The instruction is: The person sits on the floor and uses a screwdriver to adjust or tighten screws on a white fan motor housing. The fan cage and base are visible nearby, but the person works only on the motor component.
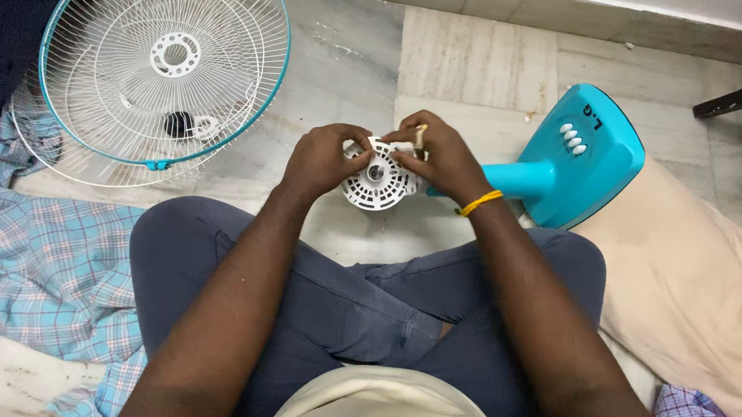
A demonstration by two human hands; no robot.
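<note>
I see both hands at the white motor cover [380, 180], above the knees: left hand [321, 160] pinching its left rim, right hand [444, 159] gripping the top. Just right of the cover, the blue fan base [580, 161]. Well left of it, the wire fan guard [163, 57]. Checked cloth [31, 257] below that.

Two fan grilles [163, 62], one motor housing [380, 180], one turquoise fan base [580, 161], two hands [326, 159].

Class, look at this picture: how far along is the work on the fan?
Done: the grilles are off and lie on the floor. In hand: the left hand and right hand both hold the white motor housing, still on the blue stand. Left: the housing itself; whether it is coming off or going on cannot be told.
</note>
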